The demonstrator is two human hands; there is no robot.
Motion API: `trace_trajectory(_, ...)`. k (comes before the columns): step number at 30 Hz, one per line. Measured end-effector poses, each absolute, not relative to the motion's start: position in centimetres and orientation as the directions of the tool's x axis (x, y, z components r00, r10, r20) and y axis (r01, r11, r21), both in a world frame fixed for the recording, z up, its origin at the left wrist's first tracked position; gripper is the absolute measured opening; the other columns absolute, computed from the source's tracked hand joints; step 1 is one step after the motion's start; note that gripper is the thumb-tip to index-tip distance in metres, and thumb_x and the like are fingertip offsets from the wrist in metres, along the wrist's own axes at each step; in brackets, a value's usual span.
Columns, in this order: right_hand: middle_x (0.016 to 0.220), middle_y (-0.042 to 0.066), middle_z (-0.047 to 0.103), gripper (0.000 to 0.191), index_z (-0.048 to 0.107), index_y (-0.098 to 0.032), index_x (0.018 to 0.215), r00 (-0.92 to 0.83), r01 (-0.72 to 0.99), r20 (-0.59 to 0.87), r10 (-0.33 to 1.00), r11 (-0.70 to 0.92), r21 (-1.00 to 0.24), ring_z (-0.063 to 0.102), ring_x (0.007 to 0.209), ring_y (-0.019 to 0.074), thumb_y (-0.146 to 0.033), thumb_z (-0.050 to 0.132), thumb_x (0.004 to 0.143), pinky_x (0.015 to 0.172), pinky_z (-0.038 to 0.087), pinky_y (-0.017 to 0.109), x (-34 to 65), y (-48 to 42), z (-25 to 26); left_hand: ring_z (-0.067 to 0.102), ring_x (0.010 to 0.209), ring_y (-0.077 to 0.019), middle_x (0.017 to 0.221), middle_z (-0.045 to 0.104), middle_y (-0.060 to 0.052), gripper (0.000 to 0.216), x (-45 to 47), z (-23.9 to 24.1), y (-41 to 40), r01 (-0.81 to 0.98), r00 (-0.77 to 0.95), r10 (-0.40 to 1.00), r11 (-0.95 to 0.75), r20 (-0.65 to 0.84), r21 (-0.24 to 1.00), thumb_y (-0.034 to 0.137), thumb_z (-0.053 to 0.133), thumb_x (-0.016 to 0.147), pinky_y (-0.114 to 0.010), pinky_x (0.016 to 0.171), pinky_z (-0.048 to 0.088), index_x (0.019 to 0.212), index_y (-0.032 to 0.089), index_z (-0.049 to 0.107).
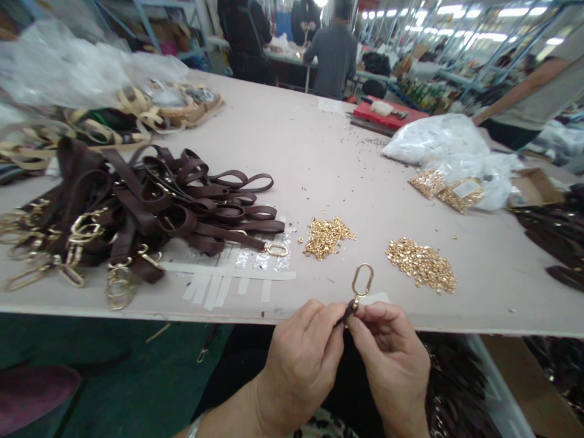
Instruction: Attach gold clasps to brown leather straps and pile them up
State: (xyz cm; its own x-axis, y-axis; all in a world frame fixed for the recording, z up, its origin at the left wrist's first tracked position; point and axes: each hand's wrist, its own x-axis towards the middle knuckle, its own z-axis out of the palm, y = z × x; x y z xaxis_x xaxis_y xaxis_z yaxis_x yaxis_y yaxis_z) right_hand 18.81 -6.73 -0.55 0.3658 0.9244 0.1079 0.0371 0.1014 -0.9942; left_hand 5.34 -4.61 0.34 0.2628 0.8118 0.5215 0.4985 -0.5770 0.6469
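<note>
A: Strap end (350, 310) sat pinched between both hands, just past the table edge (137, 307). Left hand (301, 359) was closed on the dark leather, thumb and forefinger clamped. Right hand (392, 353) was closed too, fingertips (365, 314) at the metal join.

B: And the gold oval ring (362, 280)?

A: Stuck up just above the fingertips, free, untouched. Judged light and rigid, probably slick plating. Leather looked soft and floppy, so a grip close to the hardware seemed best; farther back it would sag.

B: Fragile?

A: Doubt it. Small parts could slip, though.

B: Beyond the fingers?

A: Two heaps of gold rivets: left pile (326, 236) a little ahead of the ring, right pile (422, 263) off toward the right hand's side. Strips of tape (228, 274) ahead-left. Farther left, a big heap of brown straps (150, 207) with rings attached. Ahead-right, bagged rivets (449, 188) and white plastic bags (435, 140). Farthest, a person in grey (335, 55) stood back turned.
</note>
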Motion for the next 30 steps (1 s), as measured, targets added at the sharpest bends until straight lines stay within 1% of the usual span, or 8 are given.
trace_trajectory(6, 0.084, 0.002, 0.074, 0.019, 0.065, -0.02, 0.089, 0.381, 0.007, 0.027, 0.924, 0.026, -1.0, 0.071, 0.071, 0.0145, -0.025, 0.079, 0.077, 0.064, 0.06, 0.022, 18.8, -6.3, -0.3, 0.063, 0.07, -0.0184, 0.08, 0.067, -0.009, 0.028, 5.3, -0.1, -4.3, 0.556, 0.304, 0.745, -0.645, 0.594, 0.524, 0.002, 0.056, 0.089, -0.029, 0.064, 0.052, 0.116, 0.008, 0.061)
trace_trajectory(9, 0.08, 0.002, 0.074, 0.019, 0.065, -0.019, 0.086, 0.387, -0.029, -0.003, 0.922, 0.009, -1.0, 0.071, 0.069, 0.0152, -0.027, 0.079, 0.076, 0.064, 0.06, 0.023, 18.9, -6.1, -0.3, 0.062, 0.068, -0.018, 0.078, 0.066, -0.007, 0.025, 5.4, 0.0, -4.1, 0.561, 0.305, 0.754, -0.636, 0.582, 0.53, 0.004, 0.057, 0.089, -0.028, 0.061, 0.051, 0.112, 0.009, 0.063)
trace_trajectory(12, 0.081, 0.002, 0.074, 0.018, 0.066, -0.019, 0.085, 0.37, -0.069, -0.054, 0.928, -0.031, -0.997, 0.071, 0.071, 0.0158, -0.027, 0.079, 0.077, 0.066, 0.06, 0.024, 19.2, -6.0, -0.4, 0.061, 0.066, -0.017, 0.075, 0.065, -0.005, 0.021, 5.4, 0.3, -4.0, 0.539, 0.274, 0.802, -0.585, 0.53, 0.606, 0.005, 0.055, 0.09, -0.028, 0.06, 0.049, 0.106, 0.012, 0.065)
trace_trajectory(15, 0.084, 0.002, 0.073, 0.019, 0.065, -0.019, 0.088, 0.359, -0.104, -0.073, 0.931, -0.038, -0.994, 0.07, 0.074, 0.0155, -0.026, 0.079, 0.078, 0.068, 0.06, 0.025, 19.4, -6.0, -0.9, 0.061, 0.069, -0.0165, 0.078, 0.065, -0.004, 0.021, 5.5, 0.4, -3.8, 0.475, 0.235, 0.85, -0.524, 0.471, 0.707, 0.005, 0.055, 0.09, -0.028, 0.063, 0.05, 0.106, 0.014, 0.066)
trace_trajectory(20, 0.084, 0.0, 0.07, 0.027, 0.061, -0.022, 0.097, 0.306, -0.255, -0.093, 0.947, -0.013, -0.967, 0.067, 0.076, 0.0134, -0.023, 0.08, 0.077, 0.067, 0.057, 0.024, 19.7, -5.6, -1.8, 0.061, 0.075, -0.0152, 0.084, 0.065, -0.004, 0.023, 5.4, 0.4, -3.6, 0.297, 0.252, 0.901, -0.418, 0.352, 0.858, 0.008, 0.055, 0.092, -0.027, 0.067, 0.05, 0.109, 0.017, 0.067)
trace_trajectory(23, 0.086, 0.0, 0.07, 0.03, 0.062, -0.023, 0.104, 0.251, -0.339, -0.124, 0.96, -0.033, -0.94, 0.066, 0.078, 0.0135, -0.025, 0.078, 0.079, 0.07, 0.056, 0.024, 20.0, -5.5, -2.2, 0.063, 0.078, -0.0147, 0.086, 0.067, -0.002, 0.02, 5.4, 0.5, -3.4, 0.2, 0.273, 0.935, -0.285, 0.226, 0.937, 0.011, 0.058, 0.091, -0.026, 0.07, 0.05, 0.106, 0.019, 0.069)
trace_trajectory(27, 0.089, 0.003, 0.071, 0.023, 0.067, -0.021, 0.103, 0.2, -0.273, -0.125, 0.972, -0.067, -0.96, 0.066, 0.08, 0.0147, -0.026, 0.076, 0.082, 0.074, 0.056, 0.025, 20.2, -5.8, -2.5, 0.065, 0.077, -0.0153, 0.086, 0.071, -0.001, 0.011, 5.4, 0.5, -3.3, 0.125, 0.249, 0.966, -0.099, 0.065, 0.987, 0.021, 0.068, 0.088, -0.025, 0.07, 0.051, 0.098, 0.02, 0.073)
trace_trajectory(30, 0.091, 0.002, 0.072, 0.018, 0.07, -0.023, 0.1, 0.197, -0.218, -0.082, 0.977, -0.037, -0.975, 0.068, 0.082, 0.0153, -0.024, 0.075, 0.082, 0.076, 0.058, 0.026, 20.1, -6.4, -2.5, 0.067, 0.079, -0.0163, 0.086, 0.074, -0.001, 0.009, 5.4, 0.4, -3.5, 0.088, 0.245, 0.969, -0.019, -0.003, 0.996, 0.024, 0.064, 0.091, -0.026, 0.071, 0.052, 0.095, 0.021, 0.072)
